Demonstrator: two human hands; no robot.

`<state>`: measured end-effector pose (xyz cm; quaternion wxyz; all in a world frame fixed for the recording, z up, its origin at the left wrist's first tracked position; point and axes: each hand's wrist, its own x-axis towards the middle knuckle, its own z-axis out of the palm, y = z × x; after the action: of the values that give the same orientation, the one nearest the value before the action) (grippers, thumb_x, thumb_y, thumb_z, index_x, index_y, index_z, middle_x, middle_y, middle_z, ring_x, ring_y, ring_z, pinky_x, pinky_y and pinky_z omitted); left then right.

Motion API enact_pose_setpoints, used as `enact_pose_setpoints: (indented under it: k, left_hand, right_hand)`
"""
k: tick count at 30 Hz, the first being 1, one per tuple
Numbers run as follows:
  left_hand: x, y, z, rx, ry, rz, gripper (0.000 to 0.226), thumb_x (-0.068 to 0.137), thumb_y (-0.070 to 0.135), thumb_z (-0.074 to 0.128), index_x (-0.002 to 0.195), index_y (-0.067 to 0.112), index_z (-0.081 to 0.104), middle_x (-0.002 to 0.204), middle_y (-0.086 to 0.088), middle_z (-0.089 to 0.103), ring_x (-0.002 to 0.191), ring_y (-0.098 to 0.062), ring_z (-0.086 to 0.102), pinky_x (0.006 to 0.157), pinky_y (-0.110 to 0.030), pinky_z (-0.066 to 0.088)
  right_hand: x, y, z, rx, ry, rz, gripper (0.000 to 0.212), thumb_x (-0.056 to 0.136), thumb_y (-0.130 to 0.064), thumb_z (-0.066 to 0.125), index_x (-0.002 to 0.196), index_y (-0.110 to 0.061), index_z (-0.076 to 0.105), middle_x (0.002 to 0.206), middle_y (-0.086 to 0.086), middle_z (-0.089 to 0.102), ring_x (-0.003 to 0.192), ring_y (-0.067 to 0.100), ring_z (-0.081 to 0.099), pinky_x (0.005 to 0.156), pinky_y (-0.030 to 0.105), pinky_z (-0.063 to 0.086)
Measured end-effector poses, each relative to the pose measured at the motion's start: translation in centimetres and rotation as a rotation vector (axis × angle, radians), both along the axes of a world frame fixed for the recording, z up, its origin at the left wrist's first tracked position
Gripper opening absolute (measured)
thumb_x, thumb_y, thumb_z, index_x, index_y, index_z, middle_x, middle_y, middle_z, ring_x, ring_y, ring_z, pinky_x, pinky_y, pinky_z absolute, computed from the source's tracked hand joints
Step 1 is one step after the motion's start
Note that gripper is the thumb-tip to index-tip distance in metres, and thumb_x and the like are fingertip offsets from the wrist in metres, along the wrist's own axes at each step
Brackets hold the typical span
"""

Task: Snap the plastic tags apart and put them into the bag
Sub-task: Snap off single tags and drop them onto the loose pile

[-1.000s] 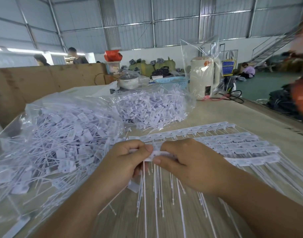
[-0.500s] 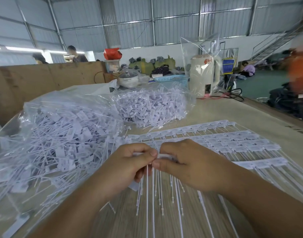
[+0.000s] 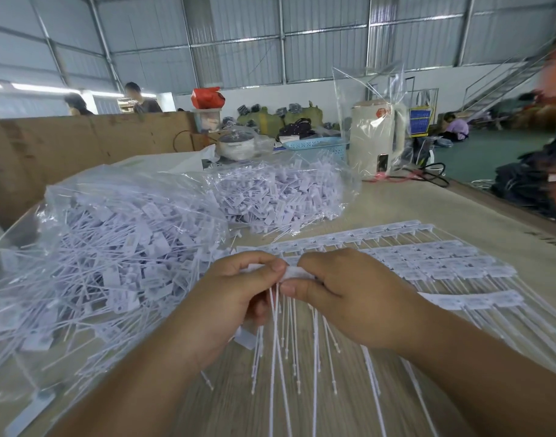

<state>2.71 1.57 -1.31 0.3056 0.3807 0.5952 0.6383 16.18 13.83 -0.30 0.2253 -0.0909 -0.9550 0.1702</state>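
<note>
We pinch the tag strip (image 3: pixel 297 274) between our left hand (image 3: pixel 235 298) and right hand (image 3: pixel 349 298), thumbs meeting to snap 1 tag free beside the open bag (image 3: pixel 106 247).

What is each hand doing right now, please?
Left hand: pinching the strip of tags.
Right hand: pinching the same strip.

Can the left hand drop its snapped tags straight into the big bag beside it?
Probably yes. The left hand pinches the tag strip right beside the big bag, with nothing between them. Where the bag's mouth lies cannot be made out, so it may have to find the opening first.
</note>
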Motion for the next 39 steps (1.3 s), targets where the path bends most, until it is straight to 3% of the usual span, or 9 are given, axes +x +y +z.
enact_pose_setpoints:
  k: [5,11,16,18,21,25,28,33,39]
  left_hand:
    - [0.5,0.4,0.1,0.089,-0.058,0.110,0.034,0.049,0.047,0.077,0.076,0.026,0.077,0.055,-0.005,0.055,0.042,-0.011,0.047,0.041,-0.021,0.039]
    - [1.3,0.6,0.5,0.171,-0.175,0.114,0.019,0.059,0.034,0.072,0.072,0.020,0.078,0.058,-0.004,0.057,0.047,-0.012,0.046,0.041,-0.021,0.039]
    - [1.9,0.5,0.8,0.162,-0.202,0.124,0.015,0.070,0.027,0.067,0.074,0.016,0.075,0.056,-0.003,0.055,0.044,-0.010,0.044,0.039,-0.020,0.038]
    - [1.9,0.5,0.7,0.139,-0.303,0.110,0.014,0.082,0.024,0.064,0.082,0.012,0.072,0.057,0.001,0.053,0.045,-0.008,0.043,0.041,-0.019,0.040]
    - [1.0,0.2,0.7,0.107,-0.431,0.124,0.019,0.094,0.023,0.057,0.086,0.012,0.070,0.058,0.003,0.052,0.046,-0.007,0.042,0.042,-0.019,0.042]
    - [0.8,0.5,0.2,0.055,-0.291,0.141,0.023,0.094,0.022,0.056,0.080,0.015,0.073,0.060,-0.001,0.058,0.047,-0.008,0.048,0.041,-0.020,0.043]
    - [1.3,0.7,-0.2,0.043,-0.152,0.084,0.018,0.090,0.021,0.060,0.084,0.014,0.076,0.069,-0.012,0.063,0.050,-0.013,0.053,0.042,-0.022,0.042]
    - [0.9,0.0,0.2,0.039,-0.085,-0.027,0.048,0.068,0.046,0.068,0.101,0.011,0.072,0.063,-0.009,0.054,0.050,-0.015,0.051,0.045,-0.023,0.044]
    - [1.0,0.1,0.1,-0.026,-0.029,-0.075,0.041,0.066,0.039,0.070,0.098,0.013,0.070,0.056,-0.005,0.053,0.050,-0.015,0.053,0.045,-0.023,0.044]
  right_hand:
    - [-0.4,-0.7,-0.1,0.058,0.072,-0.098,0.042,0.091,-0.059,0.039,0.063,-0.030,0.029,0.056,-0.010,0.038,0.052,0.005,0.038,0.051,0.030,0.027]
    - [-0.5,-1.2,-0.4,-0.008,0.257,-0.085,0.042,0.092,-0.057,0.039,0.075,-0.021,0.053,0.056,-0.009,0.042,0.055,0.011,0.044,0.053,0.033,0.036]
    - [-0.7,-1.5,-0.4,0.005,0.306,-0.094,0.038,0.092,-0.057,0.043,0.066,-0.029,0.044,0.053,-0.010,0.039,0.052,0.009,0.041,0.050,0.030,0.032]
    - [-0.7,-1.5,-0.4,-0.026,0.407,-0.129,0.040,0.091,-0.050,0.048,0.058,-0.032,0.036,0.047,-0.010,0.035,0.045,0.008,0.038,0.045,0.024,0.027]
    - [-0.5,-0.6,-0.1,-0.126,0.489,-0.167,0.049,0.094,-0.049,0.051,0.056,-0.022,0.035,0.045,-0.007,0.031,0.042,0.010,0.033,0.043,0.032,0.030]
    - [-0.2,-0.3,-0.4,-0.177,0.314,0.016,0.036,0.093,-0.046,0.055,0.061,-0.034,0.047,0.048,-0.012,0.041,0.044,0.007,0.040,0.046,0.020,0.025]
    - [-0.3,-1.1,-0.9,-0.105,0.190,0.082,0.023,0.091,-0.050,0.052,0.079,-0.030,0.053,0.052,-0.013,0.046,0.048,0.007,0.046,0.047,0.025,0.034]
    - [0.0,-1.1,-0.4,-0.090,0.113,0.064,0.030,0.089,-0.059,0.045,0.092,-0.030,0.041,0.059,-0.005,0.052,0.053,0.008,0.051,0.050,0.029,0.040]
    - [0.0,-1.0,-0.4,-0.083,0.082,0.075,0.035,0.089,-0.057,0.048,0.098,-0.024,0.045,0.064,-0.002,0.059,0.051,0.009,0.051,0.050,0.034,0.043]
